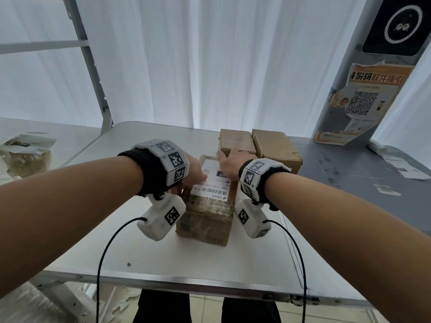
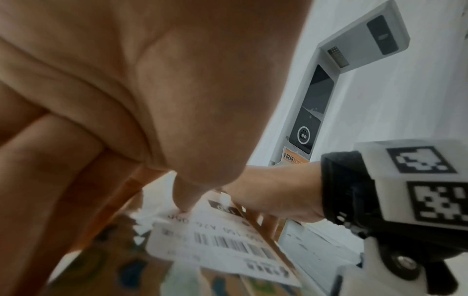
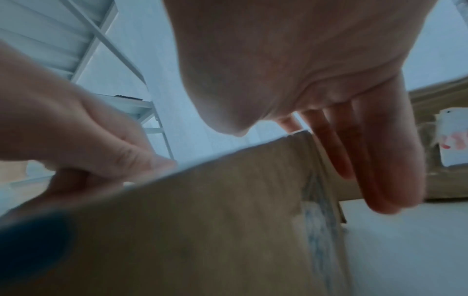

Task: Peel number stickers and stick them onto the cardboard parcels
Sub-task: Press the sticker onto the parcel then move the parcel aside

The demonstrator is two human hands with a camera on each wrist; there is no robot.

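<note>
Here, a cardboard parcel (image 1: 205, 220) with printed tape sits mid-way on the white folding table (image 1: 144, 257), both hands on it. A white shipping label (image 1: 211, 183) with a barcode and a black patch covers its top face.

The left hand (image 1: 193, 170) lies over the label's left part. In the left wrist view its thumb tip (image 2: 186, 204) presses down on the label (image 2: 222, 246); the other fingers run down along the box's left side, lightly bent, not clearly wrapped round anything. No separate number sticker can be made out in either hand.

The right hand (image 1: 229, 163) rests on the far right corner of the parcel top. In the right wrist view its fingers (image 3: 375, 176) point straight down over the box's far face, thumb above the top edge, fingers extended rather than curled, so a flat hold and not a pinch.

Two more brown cardboard boxes stand behind, touching each other: a smaller one (image 1: 235, 139) right by the right hand's fingertips and a larger one (image 1: 277, 148) to its right.

Far left, a crumpled bag (image 1: 26, 155) lies on a neighbouring surface. At right, a grey post with a torn orange QR poster (image 1: 363, 101) and a black camera panel (image 1: 401, 24). White curtains (image 1: 210, 54) hang behind.
</note>
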